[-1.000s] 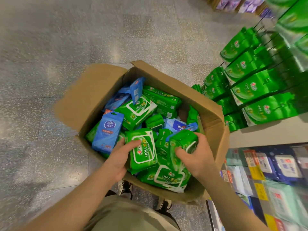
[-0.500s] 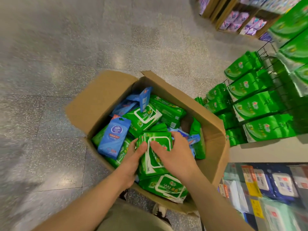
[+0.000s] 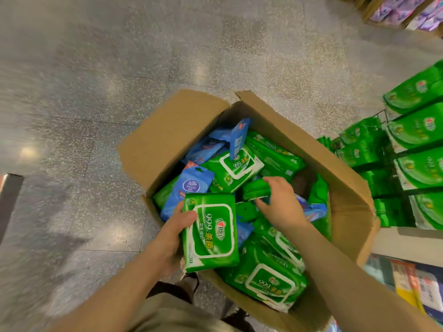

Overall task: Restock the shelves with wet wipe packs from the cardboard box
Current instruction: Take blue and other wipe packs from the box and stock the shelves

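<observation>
One green pack (image 3: 211, 232) in left hand (image 3: 171, 232).

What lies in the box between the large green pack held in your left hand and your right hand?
In the head view, a small green pack lies between the large green pack and the right hand.

"999" stands on the green wipe pack (image 3: 211, 232) and on another green pack (image 3: 271, 283) — "Vinda" on the blue pack (image 3: 189, 190).

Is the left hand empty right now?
No, the left hand grips a large green 999 wipe pack by its edge, thumb on top, above the cardboard box.
</observation>
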`<state>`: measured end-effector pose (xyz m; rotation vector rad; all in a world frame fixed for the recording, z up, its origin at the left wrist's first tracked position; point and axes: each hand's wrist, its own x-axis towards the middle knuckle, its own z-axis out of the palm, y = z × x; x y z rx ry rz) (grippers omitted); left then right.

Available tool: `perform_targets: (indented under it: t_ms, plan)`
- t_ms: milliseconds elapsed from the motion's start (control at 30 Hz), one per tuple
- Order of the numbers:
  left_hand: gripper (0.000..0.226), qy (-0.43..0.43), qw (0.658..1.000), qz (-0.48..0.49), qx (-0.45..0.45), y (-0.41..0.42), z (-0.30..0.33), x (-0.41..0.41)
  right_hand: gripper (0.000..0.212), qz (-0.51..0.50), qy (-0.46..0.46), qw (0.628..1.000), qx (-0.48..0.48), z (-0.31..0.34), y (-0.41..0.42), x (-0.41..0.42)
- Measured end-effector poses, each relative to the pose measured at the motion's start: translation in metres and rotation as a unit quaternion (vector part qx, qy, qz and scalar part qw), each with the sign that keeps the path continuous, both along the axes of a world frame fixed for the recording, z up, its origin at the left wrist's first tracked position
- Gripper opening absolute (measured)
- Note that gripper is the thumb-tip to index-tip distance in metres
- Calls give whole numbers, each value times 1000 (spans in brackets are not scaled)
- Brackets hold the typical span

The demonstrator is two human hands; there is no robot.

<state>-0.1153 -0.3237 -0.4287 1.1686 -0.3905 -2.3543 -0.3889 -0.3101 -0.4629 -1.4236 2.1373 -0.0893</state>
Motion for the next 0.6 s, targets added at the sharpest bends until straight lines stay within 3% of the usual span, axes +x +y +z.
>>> perform_targets:
  t_ms: [167,400,500,600]
  plan:
    - [129,-6,1000,-5,-1,-8,5,9,78,103,64,989,82,-48,-6,-5]
    - [114,-6,1000,7,24,-6,5,17,71,128,222,965,63,-61,-13,-3]
    - [99,2,999,9,32,-3,1,17,65,152,183,971,23,-69,-18,-10]
    - [106,1,999,11,36,0,-1,17,66,175,117,976,62,-66,-25,-18]
